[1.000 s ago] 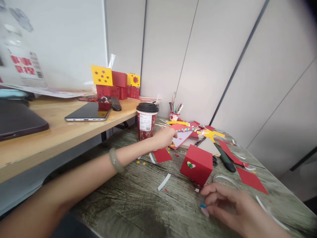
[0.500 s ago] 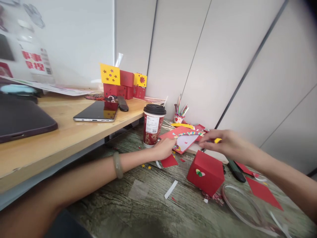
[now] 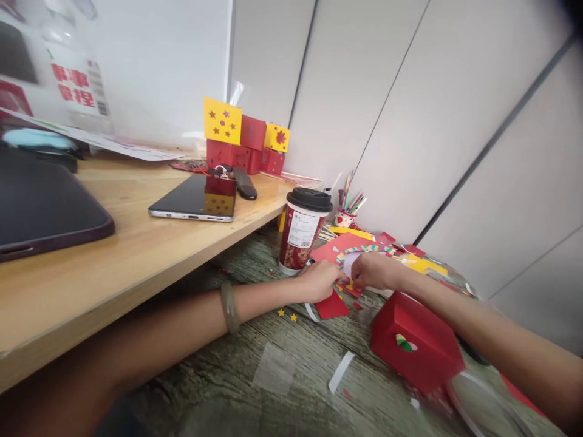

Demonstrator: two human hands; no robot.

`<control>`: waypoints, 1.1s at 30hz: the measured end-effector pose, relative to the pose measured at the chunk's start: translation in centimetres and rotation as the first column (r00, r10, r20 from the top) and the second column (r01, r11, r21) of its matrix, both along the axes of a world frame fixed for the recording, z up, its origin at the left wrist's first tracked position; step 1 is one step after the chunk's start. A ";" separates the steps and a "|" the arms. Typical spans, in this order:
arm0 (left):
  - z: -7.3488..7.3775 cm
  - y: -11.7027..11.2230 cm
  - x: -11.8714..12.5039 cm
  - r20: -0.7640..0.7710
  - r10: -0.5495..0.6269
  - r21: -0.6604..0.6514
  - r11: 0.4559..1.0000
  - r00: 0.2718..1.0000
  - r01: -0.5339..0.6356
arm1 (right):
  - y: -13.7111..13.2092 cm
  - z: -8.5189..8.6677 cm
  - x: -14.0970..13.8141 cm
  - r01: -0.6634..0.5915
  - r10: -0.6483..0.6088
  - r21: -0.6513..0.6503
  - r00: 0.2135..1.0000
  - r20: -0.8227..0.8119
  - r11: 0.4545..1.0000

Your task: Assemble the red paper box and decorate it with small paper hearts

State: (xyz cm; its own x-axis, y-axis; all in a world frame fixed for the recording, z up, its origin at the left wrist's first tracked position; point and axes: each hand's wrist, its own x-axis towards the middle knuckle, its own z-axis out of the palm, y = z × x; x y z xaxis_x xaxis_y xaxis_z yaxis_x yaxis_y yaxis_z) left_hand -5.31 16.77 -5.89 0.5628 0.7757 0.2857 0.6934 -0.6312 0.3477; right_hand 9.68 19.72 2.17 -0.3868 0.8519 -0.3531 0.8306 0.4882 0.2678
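My left hand (image 3: 320, 280) is closed on the near edge of a red card (image 3: 340, 247) that carries a heart outlined in coloured bits. My right hand (image 3: 374, 271) meets it there, fingers pinched on the card's white middle; what the fingertips hold is too small to make out. A green bangle (image 3: 229, 306) circles my left wrist. A red paper box (image 3: 415, 342) with a small heart sticker sits under my right forearm. A lidded red coffee cup (image 3: 303, 229) stands just left of the card.
A raised wooden desk (image 3: 122, 243) on the left holds a tablet (image 3: 197, 198), a dark laptop (image 3: 40, 209) and red and yellow paper boxes (image 3: 245, 141). A pen pot (image 3: 346, 212) stands by the wall. Paper strips, red scraps and star cut-outs litter the grey table (image 3: 255, 376).
My right hand came up from the near table edge, past the red box, and joined my left hand on the card. The view swung right, shifting everything leftward.
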 end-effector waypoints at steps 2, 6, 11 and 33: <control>0.1 -0.1 0.0 -0.024 0.005 0.032 0.999 1.000 -0.004 | 0.0 -0.3 -0.2 -0.008 0.008 0.001 1.000 0.028 1.000; 0.5 -0.5 0.0 -0.088 -0.001 0.078 0.997 0.996 0.007 | 0.2 -0.7 -0.2 -0.038 0.037 0.006 0.997 0.067 0.999; 0.9 -0.6 0.0 -0.175 -0.021 0.121 0.992 0.984 0.042 | 0.2 -0.7 0.2 -0.094 0.093 0.007 0.994 0.064 0.996; 1.8 0.2 -0.4 -0.147 -0.058 0.055 0.996 0.987 0.067 | -0.6 -0.4 1.7 -0.465 0.479 0.125 0.811 -0.337 0.876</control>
State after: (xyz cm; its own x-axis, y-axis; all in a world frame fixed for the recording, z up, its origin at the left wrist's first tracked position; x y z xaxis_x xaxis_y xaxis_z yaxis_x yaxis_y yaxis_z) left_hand -5.67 16.92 -4.05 0.6483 0.7219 0.2420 0.6925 -0.6911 0.2068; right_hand 11.37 19.15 1.77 -0.8356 0.5416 -0.0925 0.5412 0.8403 0.0306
